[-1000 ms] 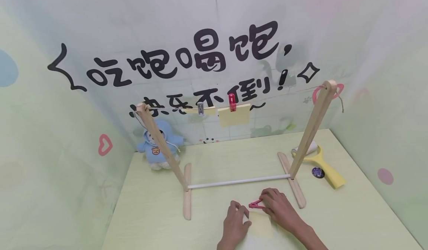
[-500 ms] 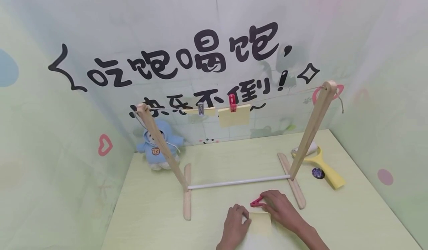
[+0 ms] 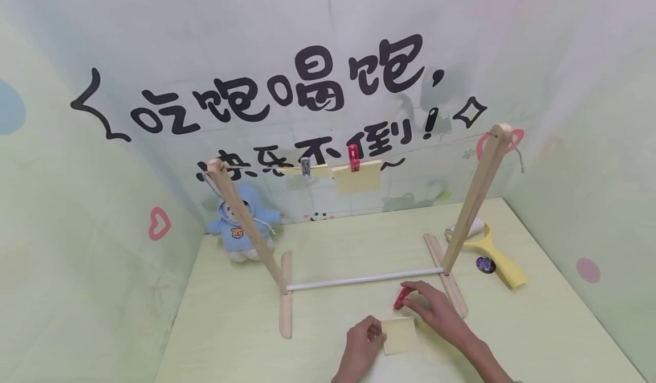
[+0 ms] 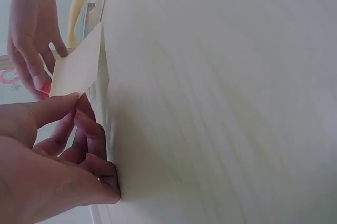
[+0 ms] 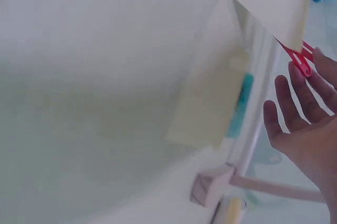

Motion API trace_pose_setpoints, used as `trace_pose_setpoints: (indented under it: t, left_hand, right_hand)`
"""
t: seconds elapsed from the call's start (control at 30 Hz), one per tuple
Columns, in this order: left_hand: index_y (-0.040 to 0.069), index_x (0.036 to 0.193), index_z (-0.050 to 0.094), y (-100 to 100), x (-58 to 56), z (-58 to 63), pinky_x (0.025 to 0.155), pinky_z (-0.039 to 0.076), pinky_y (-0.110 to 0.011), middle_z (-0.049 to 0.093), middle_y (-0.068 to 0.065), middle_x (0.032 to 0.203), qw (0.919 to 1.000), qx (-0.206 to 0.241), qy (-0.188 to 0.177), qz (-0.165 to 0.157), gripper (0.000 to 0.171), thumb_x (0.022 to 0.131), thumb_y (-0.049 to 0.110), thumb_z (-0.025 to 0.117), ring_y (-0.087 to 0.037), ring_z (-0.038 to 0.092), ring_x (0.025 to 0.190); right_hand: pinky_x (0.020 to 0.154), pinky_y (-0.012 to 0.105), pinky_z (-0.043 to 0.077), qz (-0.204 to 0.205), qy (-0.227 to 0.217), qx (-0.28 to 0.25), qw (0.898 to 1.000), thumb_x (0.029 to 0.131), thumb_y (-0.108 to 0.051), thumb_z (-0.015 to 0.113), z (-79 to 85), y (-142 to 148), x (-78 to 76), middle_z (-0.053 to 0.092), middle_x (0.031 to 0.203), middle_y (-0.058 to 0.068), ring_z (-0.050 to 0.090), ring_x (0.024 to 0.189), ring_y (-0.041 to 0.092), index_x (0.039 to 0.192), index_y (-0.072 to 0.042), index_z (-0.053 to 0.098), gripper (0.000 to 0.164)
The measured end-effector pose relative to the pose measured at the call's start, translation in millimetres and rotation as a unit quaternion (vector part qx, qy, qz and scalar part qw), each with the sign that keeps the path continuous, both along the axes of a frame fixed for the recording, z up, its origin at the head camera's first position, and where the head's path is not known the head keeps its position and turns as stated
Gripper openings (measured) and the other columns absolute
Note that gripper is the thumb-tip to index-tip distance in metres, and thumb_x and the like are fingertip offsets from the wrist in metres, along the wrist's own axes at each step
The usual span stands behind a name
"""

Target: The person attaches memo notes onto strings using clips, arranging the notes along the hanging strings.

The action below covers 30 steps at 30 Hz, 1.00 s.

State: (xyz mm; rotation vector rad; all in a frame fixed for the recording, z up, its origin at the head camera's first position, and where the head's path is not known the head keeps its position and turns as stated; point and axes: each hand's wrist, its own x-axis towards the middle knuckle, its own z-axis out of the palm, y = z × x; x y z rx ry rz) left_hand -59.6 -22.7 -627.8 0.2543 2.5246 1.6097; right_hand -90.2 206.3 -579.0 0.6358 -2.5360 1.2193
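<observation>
Between thumb and fingers, my left hand (image 3: 361,346) pinches the left edge of a pale yellow sticky note (image 3: 400,336). The left wrist view shows this note (image 4: 81,66) raised at an angle above the tabletop. My right hand (image 3: 442,314) holds a red clothespin (image 3: 401,297) by its handle end, just beyond the note's far right corner. In the right wrist view the clothespin (image 5: 299,63) is pinched between thumb and fingers, near the note's edge; whether they touch I cannot tell. Another yellow note (image 5: 208,103) lies low by the table, with a teal strip (image 5: 241,105) beside it.
A wooden stand with two posts (image 3: 479,201) and a white crossbar (image 3: 364,279) stands behind the hands. On its string a red clothespin (image 3: 353,158) and a greyish clip (image 3: 306,168) hold notes. A blue-clothed plush toy (image 3: 243,226) sits left, a yellow-handled roller (image 3: 504,266) right.
The left hand has lifted the note so it tilts up from the table. The right hand has moved slightly away from the body and turned the red clothespin more upright.
</observation>
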Motion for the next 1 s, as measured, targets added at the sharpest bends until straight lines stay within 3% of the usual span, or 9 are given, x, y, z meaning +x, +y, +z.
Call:
trace_pose_setpoints:
  t: [0.2,0.27,0.33,0.47,0.57,0.63,0.7,0.87,1.0]
  left_hand:
    - [0.022,0.096,0.081,1,-17.7,-35.6,0.07,0.053,-0.02,0.071,0.022,0.085,0.9982,0.047,-0.022,0.03,0.004,0.097,0.02,0.083,0.004,0.063,0.078]
    - [0.026,0.099,0.082,1,-23.8,-35.6,0.072,0.053,-0.02,0.072,0.023,0.087,0.9966,0.065,-0.024,0.045,0.002,0.097,0.028,0.084,0.003,0.065,0.08]
    - [0.027,0.1,0.082,1,-27.8,-26.7,0.072,0.052,-0.019,0.072,0.022,0.088,0.9945,0.085,0.006,0.061,0.008,0.098,0.034,0.083,0.003,0.064,0.081]
    - [0.013,0.104,0.082,2,-30.9,38.3,0.074,0.051,-0.022,0.074,0.006,0.095,0.99,0.109,0.041,0.079,0.015,0.101,0.027,0.08,-0.003,0.063,0.085]
    - [0.003,0.107,0.08,2,-36.4,96.4,0.075,0.049,-0.022,0.073,-0.004,0.098,0.9886,0.118,0.036,0.086,0.014,0.102,0.015,0.078,-0.005,0.06,0.086]
    - [0.003,0.108,0.08,2,-44.5,123.5,0.075,0.046,-0.019,0.071,-0.005,0.097,0.9874,0.126,0.032,0.09,0.012,0.103,0.014,0.078,-0.003,0.057,0.085]
    - [0.002,0.109,0.08,2,-53.9,146.5,0.074,0.046,-0.017,0.072,-0.007,0.096,0.9862,0.134,0.044,0.087,0.013,0.104,0.013,0.076,-0.003,0.055,0.083]
    - [-0.002,0.111,0.082,9,-75.1,196.9,0.069,0.047,-0.018,0.075,-0.018,0.09,0.9797,0.161,0.102,0.061,0.018,0.106,0.014,0.075,-0.004,0.058,0.074]
    - [-0.001,0.11,0.083,17,-84.7,226.2,0.065,0.044,-0.018,0.075,-0.021,0.085,0.9754,0.172,0.129,0.049,0.019,0.106,0.016,0.075,-0.003,0.055,0.068]
  right_hand:
    - [0.093,0.027,0.058,-0.014,0.001,-0.023,1.0,0.092,0.002,0.083,42.5,18,-13.6,0.079,0.112,0.004,0.073,0.107,0.013,0.125,-0.006,0.074,0.035]
    - [0.096,0.019,0.055,0.002,0.029,-0.027,0.999,0.089,0.006,0.084,59.2,23,-17.4,0.078,0.114,0.006,0.072,0.109,0.012,0.124,-0.006,0.073,0.039]
    - [0.103,0.012,0.048,0.013,0.061,-0.023,0.998,0.085,0.009,0.085,75.5,27,-20.3,0.075,0.118,0.009,0.068,0.117,0.008,0.124,-0.006,0.073,0.043]
    - [0.112,0.006,0.036,0.034,0.111,-0.019,0.993,0.084,0.011,0.084,113.9,32,-22.7,0.068,0.127,0.016,0.058,0.131,0.004,0.121,-0.001,0.072,0.041]
    - [0.114,0.007,0.036,0.044,0.145,-0.018,0.988,0.1,-0.012,0.078,148.2,34,-23.9,0.064,0.129,0.02,0.054,0.133,0.004,0.119,0.003,0.073,0.024]
    - [0.113,0.007,0.037,0.045,0.175,-0.016,0.983,0.106,-0.032,0.07,172.5,33,-24.8,0.063,0.128,0.021,0.054,0.133,0.004,0.118,0.004,0.074,0.039]
    - [0.112,0.007,0.038,0.042,0.2,-0.008,0.979,0.107,-0.047,0.061,199.0,32,-24.9,0.063,0.128,0.021,0.053,0.133,0.004,0.118,0.004,0.074,0.054]
    - [0.114,0.011,0.04,0.044,0.241,0.017,0.969,0.109,-0.054,0.06,258.5,31,-27.8,0.062,0.128,0.026,0.052,0.136,0.001,0.114,0.007,0.075,0.063]
    - [0.114,0.013,0.041,0.045,0.261,0.025,0.964,0.11,-0.055,0.06,285.6,30,-32.4,0.063,0.126,0.026,0.052,0.136,0.002,0.111,0.007,0.075,0.064]
